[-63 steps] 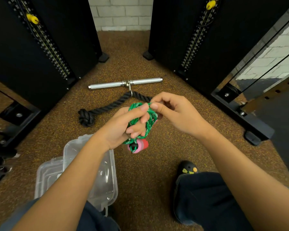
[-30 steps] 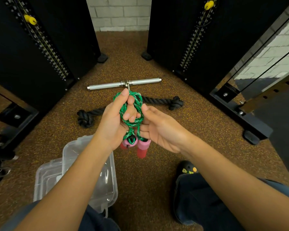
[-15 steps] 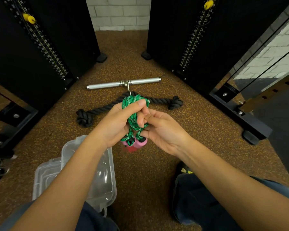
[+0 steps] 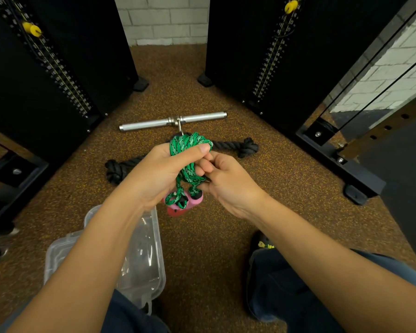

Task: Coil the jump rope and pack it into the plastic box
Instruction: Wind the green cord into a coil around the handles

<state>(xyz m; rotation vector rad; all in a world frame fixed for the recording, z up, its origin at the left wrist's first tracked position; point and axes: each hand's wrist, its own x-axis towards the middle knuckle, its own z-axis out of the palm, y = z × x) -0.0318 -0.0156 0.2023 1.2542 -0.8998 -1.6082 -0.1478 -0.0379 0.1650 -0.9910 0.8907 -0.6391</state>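
The green jump rope [image 4: 186, 150] is bundled into a tight coil, its pink handles [image 4: 186, 204] hanging below. My left hand [image 4: 159, 174] grips the coil, thumb pressed over its top loops. My right hand [image 4: 226, 181] pinches strands on the coil's right side, fingers curled against it. Both hands hold the bundle above the floor, in the middle of the view. A clear plastic box [image 4: 142, 255] lies open on the floor at lower left, partly hidden under my left forearm, with its lid [image 4: 58, 251] beside it.
A metal bar handle [image 4: 173, 120] and a thick black rope [image 4: 240, 146] with knotted ends lie on the speckled floor ahead. Black weight-stack machines [image 4: 58, 68] stand left and right. My knee and a dark shoe [image 4: 262, 243] are at lower right.
The loose end has been wound in and the coil tightened. My right hand shifted from beneath the bundle to its right side, pinching strands. The handles swung slightly under the hands.
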